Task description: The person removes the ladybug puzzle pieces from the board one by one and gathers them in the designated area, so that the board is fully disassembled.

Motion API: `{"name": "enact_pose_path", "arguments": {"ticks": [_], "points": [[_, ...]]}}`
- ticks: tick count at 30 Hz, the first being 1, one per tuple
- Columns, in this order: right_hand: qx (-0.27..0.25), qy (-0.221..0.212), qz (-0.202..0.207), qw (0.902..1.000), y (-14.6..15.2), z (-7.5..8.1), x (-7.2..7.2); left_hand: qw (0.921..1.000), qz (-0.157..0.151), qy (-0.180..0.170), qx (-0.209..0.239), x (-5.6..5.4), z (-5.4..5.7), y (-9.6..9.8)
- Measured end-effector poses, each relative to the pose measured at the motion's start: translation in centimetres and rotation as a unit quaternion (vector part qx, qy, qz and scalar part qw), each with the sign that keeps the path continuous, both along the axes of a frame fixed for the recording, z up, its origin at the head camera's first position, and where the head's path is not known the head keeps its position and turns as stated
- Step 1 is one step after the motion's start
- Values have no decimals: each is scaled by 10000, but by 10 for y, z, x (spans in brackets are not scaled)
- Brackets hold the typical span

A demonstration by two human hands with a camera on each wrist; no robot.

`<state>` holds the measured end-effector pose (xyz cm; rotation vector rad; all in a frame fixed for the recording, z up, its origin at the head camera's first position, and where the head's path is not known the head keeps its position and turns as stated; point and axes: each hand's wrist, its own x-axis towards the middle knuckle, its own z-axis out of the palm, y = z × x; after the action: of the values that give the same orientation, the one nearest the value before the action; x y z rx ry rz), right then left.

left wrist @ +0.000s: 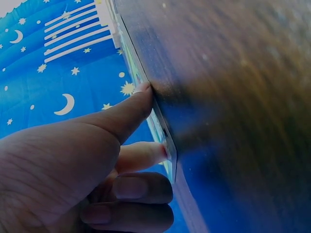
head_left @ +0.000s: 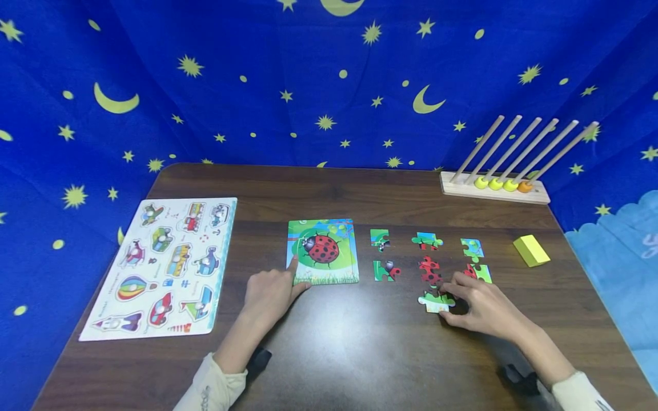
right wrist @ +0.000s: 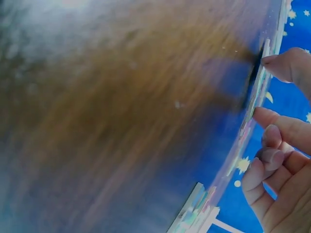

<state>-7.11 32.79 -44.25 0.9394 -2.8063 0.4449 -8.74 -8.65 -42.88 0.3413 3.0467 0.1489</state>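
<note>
A square ladybug puzzle board [head_left: 345, 268] lies flat in the middle of the table. My left hand [head_left: 269, 294] rests at its lower left corner, index finger along the left edge and thumb at the bottom edge; the other fingers curl under in the left wrist view. My right hand [head_left: 483, 302] pinches a green-and-white puzzle piece [head_left: 436, 302] between thumb and index finger, low over or on the table. Loose pieces lie beyond it: a red spotted piece [head_left: 429, 269], a ladybug-head piece [head_left: 385, 271] and a red-and-green piece [head_left: 483, 273] partly behind my fingers.
More puzzle pieces, among them a green corner piece [head_left: 379, 237], form a back row. A vehicle picture board [head_left: 169, 268] lies at left. A yellow block [head_left: 532, 251] sits at right. The wooden peg stand [head_left: 493, 194] with beads stands at the back right, before a blue starry cloth [head_left: 308, 57].
</note>
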Motion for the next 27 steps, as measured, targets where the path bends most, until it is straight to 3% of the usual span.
{"name": "enact_pose_path", "arguments": {"ticks": [12,20,27], "points": [[28,34,-114,9999,-9,1,3,9999,18,-54,83,-2,1,-2],[-310,531,372,9974,-42,5,-5,9996,-95,133,244,-1,-1,-5],[-490,351,828,9947,-86,9,-18,9991,-45,-74,421,-1,2,-9]]}}
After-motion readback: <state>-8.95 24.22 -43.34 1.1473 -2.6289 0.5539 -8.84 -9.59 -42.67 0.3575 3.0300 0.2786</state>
